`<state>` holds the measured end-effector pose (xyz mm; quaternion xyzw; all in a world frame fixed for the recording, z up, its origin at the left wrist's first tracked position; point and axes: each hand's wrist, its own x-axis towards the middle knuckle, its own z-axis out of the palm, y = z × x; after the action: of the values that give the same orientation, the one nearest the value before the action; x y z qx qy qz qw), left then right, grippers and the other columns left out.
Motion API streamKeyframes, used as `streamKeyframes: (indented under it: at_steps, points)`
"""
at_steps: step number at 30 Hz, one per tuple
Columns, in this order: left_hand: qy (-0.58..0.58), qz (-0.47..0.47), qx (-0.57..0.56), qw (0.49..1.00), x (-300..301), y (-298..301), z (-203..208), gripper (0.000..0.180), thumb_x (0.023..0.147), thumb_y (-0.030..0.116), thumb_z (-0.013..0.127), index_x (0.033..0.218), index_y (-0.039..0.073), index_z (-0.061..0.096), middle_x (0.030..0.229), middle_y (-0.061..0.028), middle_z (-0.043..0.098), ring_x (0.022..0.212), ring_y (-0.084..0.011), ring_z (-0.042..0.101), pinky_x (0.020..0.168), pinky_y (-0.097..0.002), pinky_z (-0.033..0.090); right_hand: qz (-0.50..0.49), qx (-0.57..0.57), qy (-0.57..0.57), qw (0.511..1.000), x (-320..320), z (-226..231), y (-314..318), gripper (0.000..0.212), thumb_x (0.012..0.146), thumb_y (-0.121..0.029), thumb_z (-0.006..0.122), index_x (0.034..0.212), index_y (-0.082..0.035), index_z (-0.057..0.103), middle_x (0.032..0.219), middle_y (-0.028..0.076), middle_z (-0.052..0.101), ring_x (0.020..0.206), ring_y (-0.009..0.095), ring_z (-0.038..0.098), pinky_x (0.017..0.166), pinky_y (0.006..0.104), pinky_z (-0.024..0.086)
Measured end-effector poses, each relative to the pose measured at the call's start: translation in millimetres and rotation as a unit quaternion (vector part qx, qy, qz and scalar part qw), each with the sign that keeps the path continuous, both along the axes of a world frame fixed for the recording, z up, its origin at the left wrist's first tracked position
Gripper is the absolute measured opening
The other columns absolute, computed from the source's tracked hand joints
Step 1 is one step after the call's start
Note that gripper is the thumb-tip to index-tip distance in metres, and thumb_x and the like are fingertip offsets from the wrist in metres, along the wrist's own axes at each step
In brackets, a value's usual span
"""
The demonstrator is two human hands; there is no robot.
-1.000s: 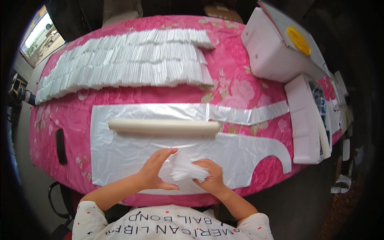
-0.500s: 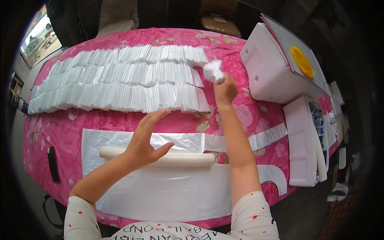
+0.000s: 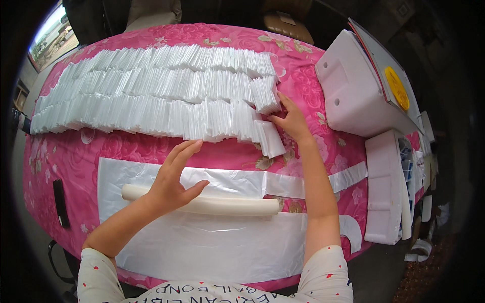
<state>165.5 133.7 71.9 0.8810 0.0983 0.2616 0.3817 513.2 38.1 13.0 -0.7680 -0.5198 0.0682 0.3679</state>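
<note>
Over the white roll (image 3: 202,202) hovers my left hand (image 3: 174,182), its thumb and fingers apart and nothing in it. The roll lies across a flat white plastic bag (image 3: 212,242) with strap-like handles at its right. My right hand (image 3: 293,118) is at the right end of the rows of folded white plastic bags (image 3: 151,83). Its thumb and fingertips are spread, touching or very close to the edge of a small bundle of folded bags (image 3: 265,95) that stands at the end of the middle row. A few folded bags (image 3: 271,139) lean outward just below that hand.
A pink floral tablecloth (image 3: 126,149) covers the table. At the right stand a white foam box (image 3: 348,86) with a yellow coil (image 3: 396,88) on its lid and a smaller foam box (image 3: 381,187) with packets inside. A dark narrow object (image 3: 61,203) lies at the left.
My right hand has come down slightly, and the crumpled white bundle it held now stands at the row's right end. The left hand has barely moved. The view has shifted a little.
</note>
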Motion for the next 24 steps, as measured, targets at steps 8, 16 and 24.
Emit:
streamKeyframes:
  at_steps: [8, 16, 24]
  points:
    - [0.007, -0.021, -0.015, 1.0, 2, -4, 0, 0.067, 0.068, 0.0, 0.068, 0.129, 0.005, 0.04, 0.131, -0.0144, 0.04, 0.113, -0.0267, 0.048, 0.094, -0.0359, 0.04, -0.032, 0.034, -0.042, 0.998, -6, -5, 23, 0.066, 0.067, -0.022, 0.072, 0.125, -0.002, 0.047, 0.124, 0.017, 0.05, 0.115, 0.032, 0.047, 0.097, 0.0351, 0.038]
    - [0.015, -0.017, 0.015, 1.0, -4, -5, -3, 0.062, 0.073, 0.004, 0.067, 0.128, 0.003, 0.04, 0.128, -0.0148, 0.042, 0.116, -0.0309, 0.044, 0.095, -0.0369, 0.04, 0.066, -0.019, -0.022, 0.997, -29, 2, -51, 0.077, 0.069, -0.029, 0.073, 0.132, -0.001, 0.038, 0.134, 0.02, 0.04, 0.124, 0.033, 0.037, 0.104, 0.0384, 0.029]
    - [0.023, -0.031, 0.014, 0.999, -3, -14, -6, 0.061, 0.072, 0.005, 0.067, 0.127, 0.003, 0.041, 0.129, -0.0148, 0.042, 0.117, -0.0313, 0.044, 0.095, -0.037, 0.04, 0.012, -0.092, -0.162, 0.982, -77, -8, -52, 0.082, 0.073, -0.036, 0.069, 0.134, 0.004, 0.031, 0.136, 0.022, 0.037, 0.127, 0.037, 0.033, 0.106, 0.0437, 0.023]
